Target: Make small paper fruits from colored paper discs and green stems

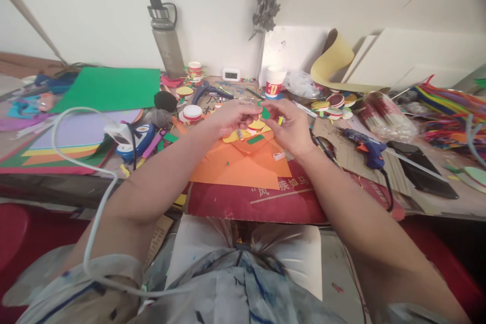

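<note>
A small green cut-out piece (265, 112), perhaps paper or foam sheet, is held up between my two hands over the middle of the table. My right hand (290, 124) pinches it between thumb and fingers. The fingertips of my left hand (237, 115) are closed at its upper left edge. Below lie orange sheets (235, 164), with a green strip (255, 139) and a small white piece (279, 156) on them. Partly hidden behind my hands is a yellow round piece (256, 125).
To the right are a blue glue gun (366, 147), a black phone (421, 169) and bagged paper cups (389, 116). A cup stack (275, 82) and a grey bottle (167, 43) stand behind. Green sheet (110, 88) lies left; a white cable (99, 212) crosses my left arm.
</note>
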The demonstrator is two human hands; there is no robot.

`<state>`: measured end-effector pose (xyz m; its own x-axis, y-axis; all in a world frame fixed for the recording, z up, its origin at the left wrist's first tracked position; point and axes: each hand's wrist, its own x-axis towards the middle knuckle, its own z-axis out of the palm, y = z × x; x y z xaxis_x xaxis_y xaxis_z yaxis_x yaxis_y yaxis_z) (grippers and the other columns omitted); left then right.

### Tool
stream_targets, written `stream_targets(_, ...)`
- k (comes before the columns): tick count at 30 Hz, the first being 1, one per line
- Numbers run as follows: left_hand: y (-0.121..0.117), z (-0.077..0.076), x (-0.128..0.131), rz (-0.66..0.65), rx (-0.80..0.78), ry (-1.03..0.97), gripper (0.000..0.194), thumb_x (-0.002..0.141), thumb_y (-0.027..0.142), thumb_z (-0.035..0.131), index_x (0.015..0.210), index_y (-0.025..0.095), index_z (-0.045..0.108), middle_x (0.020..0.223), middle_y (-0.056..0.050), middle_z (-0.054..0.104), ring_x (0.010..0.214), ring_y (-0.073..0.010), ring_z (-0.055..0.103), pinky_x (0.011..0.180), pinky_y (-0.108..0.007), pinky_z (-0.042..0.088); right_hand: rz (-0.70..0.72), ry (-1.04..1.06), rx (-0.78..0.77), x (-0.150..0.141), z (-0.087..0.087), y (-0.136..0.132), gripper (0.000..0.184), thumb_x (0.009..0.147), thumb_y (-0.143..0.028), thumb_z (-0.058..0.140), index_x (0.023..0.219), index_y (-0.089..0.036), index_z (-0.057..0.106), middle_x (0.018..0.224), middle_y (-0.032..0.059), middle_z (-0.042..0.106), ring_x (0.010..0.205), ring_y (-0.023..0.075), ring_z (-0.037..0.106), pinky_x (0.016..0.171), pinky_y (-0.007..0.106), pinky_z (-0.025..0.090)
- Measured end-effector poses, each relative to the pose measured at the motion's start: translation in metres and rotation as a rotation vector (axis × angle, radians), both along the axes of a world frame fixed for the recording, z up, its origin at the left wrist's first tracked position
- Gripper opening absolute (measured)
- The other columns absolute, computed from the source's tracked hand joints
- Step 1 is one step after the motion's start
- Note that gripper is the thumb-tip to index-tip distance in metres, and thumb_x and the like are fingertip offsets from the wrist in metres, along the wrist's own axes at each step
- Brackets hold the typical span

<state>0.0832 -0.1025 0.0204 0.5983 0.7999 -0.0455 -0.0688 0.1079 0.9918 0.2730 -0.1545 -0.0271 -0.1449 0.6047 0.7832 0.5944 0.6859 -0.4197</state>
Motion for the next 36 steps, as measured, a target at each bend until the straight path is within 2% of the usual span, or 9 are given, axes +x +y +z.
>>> stream_targets(4, 0.004, 0.004, -0.005, -0.024, 0.057, 0.072, 0.025, 0.09, 0.021, 0.082, 0.07, 0.013, 0.07, 0.066, -0.002, 0.061, 0.053, -0.0068, 0.051, 0.048, -0.02, 0.03, -0.049, 0.128, -0.081, -0.005, 0.002, 0.0, 0.02, 0.099, -0.043, 0.075, 0.11, -0.027, 0.081, 0.105, 0.0054, 0.08, 0.092, 0.0233, 0.073, 0.088, 0.041, 0.062)
stream_targets(7, 0.017, 0.008, -0.022, 0.026, 0.261, 0.249, 0.026, 0.088, 0.029, 0.087, 0.071, 0.015, 0.073, 0.07, -0.006, 0.068, 0.058, -0.0105, 0.057, 0.056, -0.022, 0.037, -0.117, 0.308, -0.249, -0.008, 0.006, 0.0, 0.028, 0.099, -0.054, 0.073, 0.103, -0.027, 0.078, 0.1, 0.0048, 0.077, 0.094, 0.0236, 0.072, 0.083, 0.039, 0.061)
stream_targets(10, 0.037, 0.011, -0.046, 0.138, 0.49, 0.48, 0.022, 0.075, 0.021, 0.091, 0.063, 0.018, 0.073, 0.062, -0.003, 0.064, 0.066, -0.0152, 0.06, 0.064, -0.024, 0.039, -0.11, 0.497, -0.414, -0.006, 0.008, 0.003, 0.033, 0.093, -0.06, 0.078, 0.092, -0.027, 0.073, 0.087, 0.0017, 0.072, 0.078, 0.0197, 0.067, 0.072, 0.035, 0.059)
stream_targets(13, 0.056, 0.011, -0.065, 0.073, 0.574, 0.795, 0.025, 0.055, 0.016, 0.097, 0.061, 0.022, 0.074, 0.059, -0.001, 0.061, 0.079, -0.0207, 0.065, 0.071, -0.023, 0.039, -0.027, 0.656, -0.503, -0.001, 0.006, 0.007, 0.04, 0.088, -0.06, 0.084, 0.082, -0.026, 0.064, 0.074, -0.0015, 0.064, 0.064, 0.0152, 0.059, 0.061, 0.029, 0.054)
stream_targets(15, 0.064, 0.008, -0.07, -0.011, 0.578, 0.931, 0.03, 0.046, 0.017, 0.099, 0.061, 0.024, 0.074, 0.06, 0.001, 0.063, 0.078, -0.0209, 0.064, 0.071, -0.022, 0.039, 0.013, 0.715, -0.556, 0.0, 0.005, 0.008, 0.041, 0.088, -0.058, 0.085, 0.082, -0.026, 0.06, 0.072, -0.002, 0.065, 0.06, 0.0132, 0.058, 0.056, 0.026, 0.051)
stream_targets(22, 0.071, -0.001, -0.066, -0.116, 0.607, 1.0, 0.036, 0.04, 0.021, 0.101, 0.061, 0.026, 0.072, 0.059, 0.003, 0.058, 0.071, -0.0202, 0.06, 0.07, -0.024, 0.039, 0.045, 0.814, -0.686, -0.002, 0.007, 0.005, 0.036, 0.091, -0.045, 0.085, 0.086, -0.025, 0.056, 0.079, -0.0019, 0.075, 0.056, 0.0086, 0.061, 0.049, 0.019, 0.049)
stream_targets(28, 0.072, -0.001, -0.068, -0.12, 0.526, 0.964, 0.031, 0.047, 0.015, 0.096, 0.059, 0.024, 0.07, 0.057, 0.003, 0.057, 0.07, -0.0186, 0.058, 0.067, -0.022, 0.036, 0.086, 0.819, -0.741, -0.002, 0.006, 0.006, 0.026, 0.085, -0.027, 0.089, 0.089, -0.023, 0.064, 0.077, -0.0027, 0.075, 0.056, 0.0085, 0.063, 0.053, 0.019, 0.055)
stream_targets(32, 0.073, -0.003, -0.068, -0.127, 0.523, 0.917, 0.031, 0.048, 0.008, 0.094, 0.056, 0.024, 0.069, 0.053, 0.004, 0.054, 0.066, -0.0169, 0.055, 0.064, -0.022, 0.033, 0.095, 0.806, -0.77, -0.003, 0.004, 0.007, 0.021, 0.092, -0.031, 0.085, 0.087, -0.021, 0.066, 0.077, -0.002, 0.073, 0.053, 0.0076, 0.061, 0.052, 0.021, 0.056)
stream_targets(36, 0.071, -0.004, -0.067, -0.007, 0.428, 0.834, 0.033, 0.048, -0.002, 0.091, 0.056, 0.022, 0.07, 0.052, 0.003, 0.052, 0.07, -0.0185, 0.059, 0.066, -0.023, 0.034, 0.084, 0.759, -0.75, -0.002, 0.004, 0.006, 0.027, 0.093, -0.04, 0.085, 0.085, -0.021, 0.068, 0.077, -0.0011, 0.071, 0.053, 0.0085, 0.061, 0.051, 0.022, 0.056)
